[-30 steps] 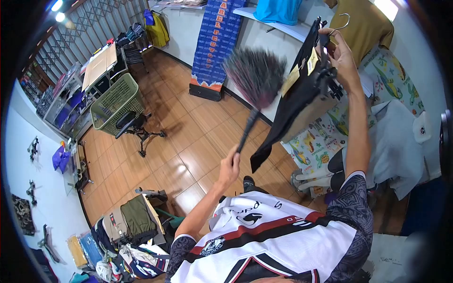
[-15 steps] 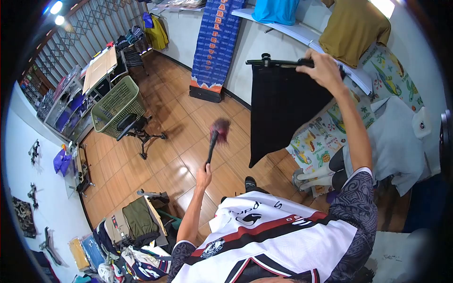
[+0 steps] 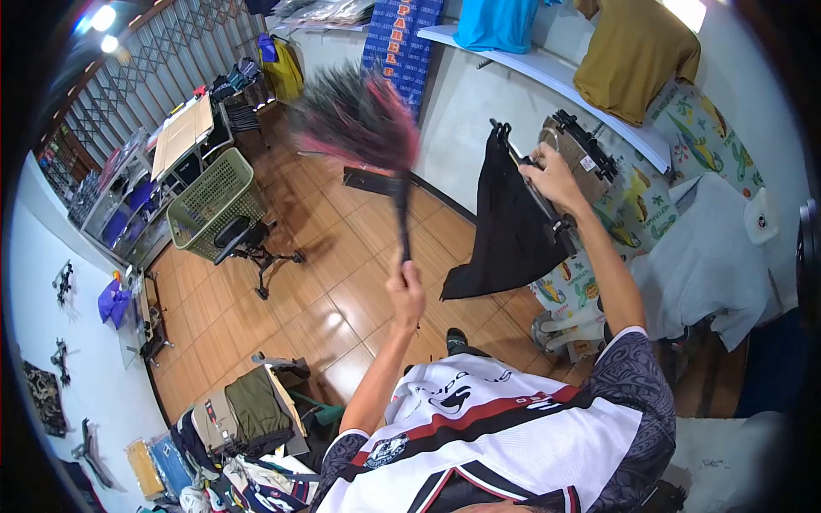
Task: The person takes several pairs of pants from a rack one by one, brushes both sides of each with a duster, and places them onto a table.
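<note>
"Where's the black-and-pink fluffy duster (image 3: 359,124)?"

"Raised, blurred; the left hand (image 3: 406,295) is wrapped around its handle."

"And the black cloth garment (image 3: 500,231)?"

"Hanging from the dark clip hanger (image 3: 546,208), gripped by the right hand (image 3: 554,178), near the white shelf (image 3: 590,92)."

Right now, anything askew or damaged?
Black garment hangs crooked, its clip hanger slanting in the right hand; white-and-navy clothes at lower left lie crumpled. No spill or damage visible.

Just one head cam, really wide, aimed forward and down: jersey (image 3: 513,432) super close, left hand (image 3: 406,295) and right hand (image 3: 554,181) beyond, gate (image 3: 162,64) far left.
</note>
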